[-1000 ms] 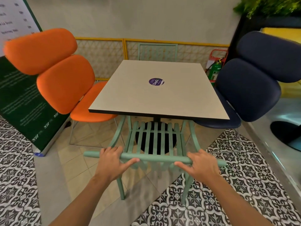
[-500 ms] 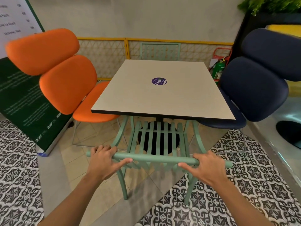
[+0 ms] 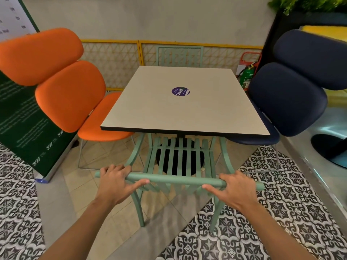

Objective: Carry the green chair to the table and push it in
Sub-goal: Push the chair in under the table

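The green chair (image 3: 178,182) is a pale green slatted one, standing in front of me with the front of its seat under the near edge of the table (image 3: 150,109). The table has a square grey top with a round purple sticker. My left hand (image 3: 117,180) grips the left end of the chair's top rail, thumb underneath. On the right end of the same rail my right hand (image 3: 233,190) is wrapped. The chair's front legs are hidden by the tabletop.
An orange padded chair (image 3: 69,94) stands at the table's left, a dark blue one (image 3: 289,98) at its right. Another green chair (image 3: 180,56) is at the far side. A green sign board (image 3: 24,124) leans at left. A fire extinguisher (image 3: 247,76) sits by the wall.
The chair's seat has slid a little further under the table, both hands keeping their hold on the top rail. The view has shifted slightly closer.
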Action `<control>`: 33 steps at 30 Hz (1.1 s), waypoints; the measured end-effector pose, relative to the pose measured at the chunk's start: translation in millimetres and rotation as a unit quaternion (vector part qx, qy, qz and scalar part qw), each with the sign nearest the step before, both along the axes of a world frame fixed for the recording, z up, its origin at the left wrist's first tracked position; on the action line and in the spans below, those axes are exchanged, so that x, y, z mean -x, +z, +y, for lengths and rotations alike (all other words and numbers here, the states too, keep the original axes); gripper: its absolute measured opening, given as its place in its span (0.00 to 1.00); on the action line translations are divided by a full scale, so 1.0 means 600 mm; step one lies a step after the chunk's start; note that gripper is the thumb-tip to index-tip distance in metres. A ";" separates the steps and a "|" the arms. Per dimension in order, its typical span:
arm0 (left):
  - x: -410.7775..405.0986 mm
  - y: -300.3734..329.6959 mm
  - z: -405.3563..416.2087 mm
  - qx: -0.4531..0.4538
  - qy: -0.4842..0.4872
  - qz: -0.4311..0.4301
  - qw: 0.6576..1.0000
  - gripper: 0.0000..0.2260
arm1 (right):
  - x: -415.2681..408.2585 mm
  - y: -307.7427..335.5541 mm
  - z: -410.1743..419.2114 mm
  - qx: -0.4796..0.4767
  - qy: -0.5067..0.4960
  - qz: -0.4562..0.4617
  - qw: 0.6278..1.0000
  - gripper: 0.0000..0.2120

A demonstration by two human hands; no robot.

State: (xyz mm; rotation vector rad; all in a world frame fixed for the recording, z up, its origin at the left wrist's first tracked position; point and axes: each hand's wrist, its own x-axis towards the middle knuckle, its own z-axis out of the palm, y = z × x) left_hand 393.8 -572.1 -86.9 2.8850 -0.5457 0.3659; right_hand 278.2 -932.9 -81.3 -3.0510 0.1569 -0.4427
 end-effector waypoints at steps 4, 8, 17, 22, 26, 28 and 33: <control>-0.007 0.003 -0.010 0.001 0.001 -0.001 1.000 0.35 | -0.011 0.003 -0.011 0.007 -0.005 0.009 1.000 0.35; -0.011 0.005 -0.026 -0.007 0.009 0.006 1.000 0.37 | -0.020 0.007 -0.023 -0.007 -0.004 0.011 1.000 0.35; -0.009 0.002 -0.030 -0.003 0.014 0.007 1.000 0.39 | -0.023 0.000 -0.030 0.001 -0.012 0.016 1.000 0.33; -0.009 0.004 -0.030 0.004 0.013 0.020 1.000 0.38 | -0.020 -0.002 -0.029 -0.004 -0.012 0.019 1.000 0.35; -0.006 0.008 -0.030 -0.001 0.017 0.026 1.000 0.38 | -0.017 0.000 -0.025 -0.012 -0.014 0.016 1.000 0.32; -0.004 0.009 -0.031 -0.002 0.020 0.029 0.999 0.38 | -0.016 0.001 -0.023 -0.020 -0.010 0.006 1.000 0.32; 0.002 0.017 -0.033 0.003 0.025 0.033 0.999 0.34 | -0.010 0.008 -0.020 -0.024 -0.015 0.025 0.999 0.30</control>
